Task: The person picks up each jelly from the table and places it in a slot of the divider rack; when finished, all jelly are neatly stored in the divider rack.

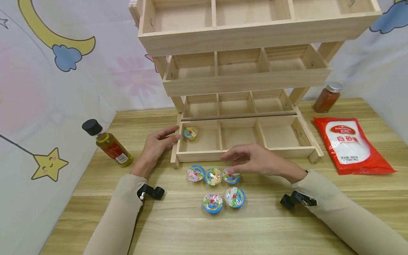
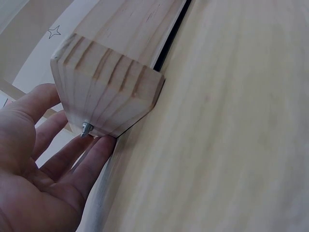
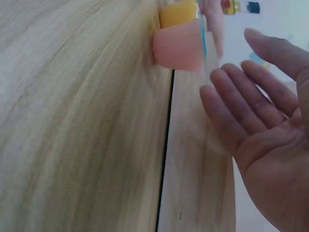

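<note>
Your right hand (image 1: 255,159) hangs over the right-hand jelly cup (image 1: 231,179) of the far row on the table, with thumb and fingers parted and holding nothing; whether the thumb touches that lid is hard to tell. The middle jelly cup (image 1: 213,176) sits just to its left, so a broad grasp could knock it askew. Pinching only the glossy lid might let the cup slip. The nearest tray (image 1: 197,156) stands just beyond, and a low lift could catch its front wall. Your left hand (image 1: 154,143) rests against the left end of the wooden rack (image 1: 245,83), fingers nearly straight; a sideways push there might shift it and jostle the yellow jelly cup (image 1: 190,133) in the left compartment.
</note>
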The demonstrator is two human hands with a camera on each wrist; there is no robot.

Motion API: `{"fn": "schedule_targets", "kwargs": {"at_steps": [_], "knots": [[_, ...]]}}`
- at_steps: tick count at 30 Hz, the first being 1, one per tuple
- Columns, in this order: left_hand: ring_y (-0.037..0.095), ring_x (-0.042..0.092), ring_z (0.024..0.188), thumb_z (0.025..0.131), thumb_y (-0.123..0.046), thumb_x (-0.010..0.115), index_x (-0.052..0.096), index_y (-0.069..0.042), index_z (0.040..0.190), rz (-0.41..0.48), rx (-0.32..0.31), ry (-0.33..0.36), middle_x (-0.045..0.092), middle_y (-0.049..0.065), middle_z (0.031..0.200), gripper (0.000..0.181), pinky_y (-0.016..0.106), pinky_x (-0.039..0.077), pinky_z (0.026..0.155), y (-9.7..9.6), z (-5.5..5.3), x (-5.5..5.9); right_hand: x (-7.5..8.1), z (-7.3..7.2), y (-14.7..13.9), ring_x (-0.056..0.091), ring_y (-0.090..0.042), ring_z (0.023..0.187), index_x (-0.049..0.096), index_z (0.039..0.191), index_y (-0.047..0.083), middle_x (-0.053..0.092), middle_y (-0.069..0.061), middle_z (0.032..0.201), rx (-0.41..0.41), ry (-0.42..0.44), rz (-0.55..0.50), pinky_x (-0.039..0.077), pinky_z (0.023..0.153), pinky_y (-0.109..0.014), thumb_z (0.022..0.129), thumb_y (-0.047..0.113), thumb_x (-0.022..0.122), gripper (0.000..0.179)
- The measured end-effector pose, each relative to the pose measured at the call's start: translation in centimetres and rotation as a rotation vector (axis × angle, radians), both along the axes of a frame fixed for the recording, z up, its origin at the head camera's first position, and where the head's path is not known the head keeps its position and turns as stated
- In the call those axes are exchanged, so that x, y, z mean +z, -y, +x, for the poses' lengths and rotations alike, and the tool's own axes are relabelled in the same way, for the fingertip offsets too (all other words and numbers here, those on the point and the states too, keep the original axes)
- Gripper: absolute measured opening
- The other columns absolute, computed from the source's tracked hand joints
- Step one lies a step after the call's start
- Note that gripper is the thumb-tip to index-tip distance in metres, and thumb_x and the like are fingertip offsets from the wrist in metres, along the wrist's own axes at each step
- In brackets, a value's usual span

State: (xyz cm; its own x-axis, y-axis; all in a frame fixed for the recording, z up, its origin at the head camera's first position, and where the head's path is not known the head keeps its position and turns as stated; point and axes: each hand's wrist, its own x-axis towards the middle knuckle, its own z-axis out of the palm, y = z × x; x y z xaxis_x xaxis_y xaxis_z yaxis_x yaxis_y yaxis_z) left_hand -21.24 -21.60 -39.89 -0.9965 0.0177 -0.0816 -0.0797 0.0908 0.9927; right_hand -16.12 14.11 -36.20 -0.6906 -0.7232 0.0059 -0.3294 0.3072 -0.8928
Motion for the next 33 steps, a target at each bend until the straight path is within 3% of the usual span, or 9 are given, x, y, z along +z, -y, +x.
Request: {"fn": "schedule_targets", "kwargs": {"at_steps": [13,20,33], "knots": [[0.006,0.069,0.105,0.099,-0.015,0.079,0.064,-0.001,0.145,-0.016,-0.004,0.007,0.061,0.016,0.148,0.050,0.021,0.059,0.089,0.0,0.0,0.2,-0.9,-0.2,-0.6,0.070,-0.025,0.117,0.069,0.136,0.000,0.072,-0.012,0.132,0.072,0.031,0.004,0.056,0.102,-0.037,0.094,0.013,0.084,0.046],[0.005,0.069,0.104,0.099,-0.016,0.078,0.064,-0.001,0.145,-0.019,-0.007,0.009,0.061,0.017,0.149,0.050,0.020,0.058,0.089,0.1,0.0,0.2,-1.4,-0.3,-0.7,0.069,-0.023,0.116,0.072,0.132,0.003,0.072,-0.005,0.128,0.134,0.049,0.009,0.056,0.102,-0.034,0.092,0.013,0.086,0.044],[0.007,0.068,0.107,0.099,-0.013,0.077,0.064,0.000,0.145,-0.008,-0.007,-0.001,0.062,0.017,0.147,0.049,0.021,0.059,0.089,0.0,0.0,0.1,-1.8,-0.4,-0.9,0.069,-0.023,0.117,0.068,0.137,0.001,0.070,-0.008,0.134,0.136,0.069,0.037,0.056,0.102,-0.032,0.091,0.012,0.086,0.051]]}}
